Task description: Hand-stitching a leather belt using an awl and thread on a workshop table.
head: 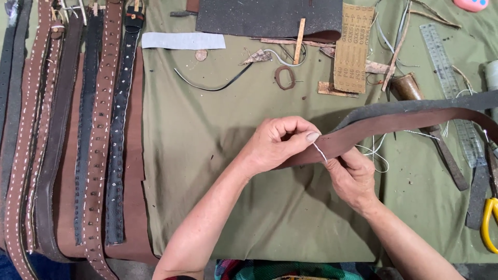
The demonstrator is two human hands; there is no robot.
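Observation:
My left hand (277,142) pinches the near end of a long brown leather strap (394,124) between thumb and fingers. The strap runs up and to the right across the green cloth, its grey underside showing along the top edge. My right hand (353,176) is just below the strap's end, fingers closed on a thin white thread (320,152) that comes out of the leather by my left thumb. More loose white thread (377,152) trails on the cloth to the right of my hands.
Several finished stitched belts (98,129) lie side by side at the left. At the back lie a dark leather sheet (259,15), sandpaper strip (353,46), leather scraps and a small ring (285,78). At right lie a metal ruler (448,78), wooden-handled tool (410,88) and yellow-handled scissors (487,223).

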